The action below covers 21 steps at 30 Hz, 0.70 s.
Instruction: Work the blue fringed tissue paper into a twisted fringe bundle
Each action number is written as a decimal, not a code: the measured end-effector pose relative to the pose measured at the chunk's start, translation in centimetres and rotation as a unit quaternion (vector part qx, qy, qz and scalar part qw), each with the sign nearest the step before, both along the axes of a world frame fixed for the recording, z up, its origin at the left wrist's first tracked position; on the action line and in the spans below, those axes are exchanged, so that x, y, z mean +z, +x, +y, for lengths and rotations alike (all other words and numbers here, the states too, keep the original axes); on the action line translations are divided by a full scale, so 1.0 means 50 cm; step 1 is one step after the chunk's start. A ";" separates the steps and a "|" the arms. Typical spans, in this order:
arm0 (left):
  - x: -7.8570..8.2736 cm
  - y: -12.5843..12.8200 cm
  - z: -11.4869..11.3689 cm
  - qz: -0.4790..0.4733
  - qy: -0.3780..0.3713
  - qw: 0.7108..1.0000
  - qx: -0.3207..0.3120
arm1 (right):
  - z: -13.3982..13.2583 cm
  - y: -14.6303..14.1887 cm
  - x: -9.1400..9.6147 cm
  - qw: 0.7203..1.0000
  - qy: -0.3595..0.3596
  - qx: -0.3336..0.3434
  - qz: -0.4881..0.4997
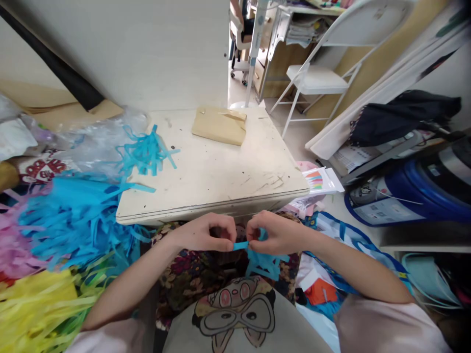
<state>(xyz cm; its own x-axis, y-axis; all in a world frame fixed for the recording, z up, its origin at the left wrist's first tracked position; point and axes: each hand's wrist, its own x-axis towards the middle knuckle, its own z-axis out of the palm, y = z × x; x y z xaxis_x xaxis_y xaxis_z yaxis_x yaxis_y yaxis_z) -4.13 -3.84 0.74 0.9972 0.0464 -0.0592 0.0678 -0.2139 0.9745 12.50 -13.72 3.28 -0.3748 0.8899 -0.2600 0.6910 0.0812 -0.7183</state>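
Between my two hands, just in front of the table edge, a blue tissue-paper tassel [264, 264] is held over my lap. My left hand [211, 233] pinches one end of its narrow twisted strip, thumb against fingers. Close beside it, my right hand [274, 233] grips the strip's other end, with the fringe hanging below. On the table's left side lies a bunch of cut blue fringe [145, 152]. A large heap of blue fringed paper [81, 211] is piled left of the table.
The worn cream table [213, 171] carries a folded brown paper packet [220, 126]. Yellow [40, 304] and pink fringed paper [29, 235] lie at left. At right are a plastic packet [322, 181], a blue barrel [390, 196] and a white folding chair [318, 78]. A person [239, 17] sits far behind.
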 end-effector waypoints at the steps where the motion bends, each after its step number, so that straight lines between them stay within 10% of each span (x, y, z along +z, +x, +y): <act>1: 0.004 0.001 -0.003 0.018 -0.006 1.000 -0.013 | -0.002 -0.002 0.007 0.999 0.017 0.013 -0.025; 21: 0.040 -0.002 -0.062 0.136 0.095 0.978 0.129 | -0.035 -0.042 0.049 0.916 0.170 0.115 -0.344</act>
